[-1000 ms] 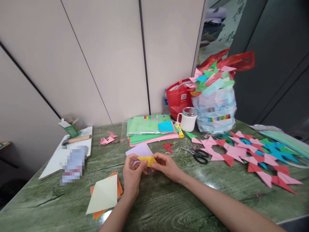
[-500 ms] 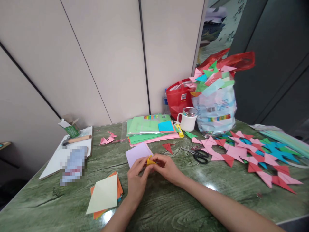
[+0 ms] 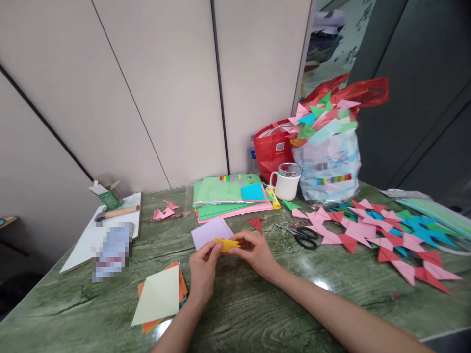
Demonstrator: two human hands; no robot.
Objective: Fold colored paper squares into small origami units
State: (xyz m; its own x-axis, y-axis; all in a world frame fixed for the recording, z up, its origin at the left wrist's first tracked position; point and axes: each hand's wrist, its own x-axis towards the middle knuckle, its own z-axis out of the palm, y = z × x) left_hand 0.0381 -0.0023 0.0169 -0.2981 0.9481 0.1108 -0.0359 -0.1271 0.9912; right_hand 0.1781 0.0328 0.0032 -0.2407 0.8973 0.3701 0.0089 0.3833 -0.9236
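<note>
A small folded piece of yellow paper (image 3: pixel 225 245) is held in the air between my two hands. My left hand (image 3: pixel 204 269) pinches its left end between thumb and fingers. At its right end, the thumb and fingertips of my right hand (image 3: pixel 257 252) close on it. Just behind my hands lie sheets of lilac paper (image 3: pixel 210 232). A red folded paper piece (image 3: pixel 256 225) rests beyond my right hand. Left of my left forearm sits a stack of square papers, a pale yellow sheet (image 3: pixel 158 294) on top with orange ones beneath.
Black-handled scissors (image 3: pixel 305 237) and joined folded-paper pieces (image 3: pixel 362 230) spread to the right. Behind stand a white mug (image 3: pixel 286 186), a plastic bag of folded papers (image 3: pixel 327 166) and packs of coloured paper (image 3: pixel 217 191). A hammer-like tool (image 3: pixel 119 212) lies on a white board at left.
My hands have drawn slightly apart, the left one moving left and a little down. More of the yellow paper shows, now stretched lengthwise between them.
</note>
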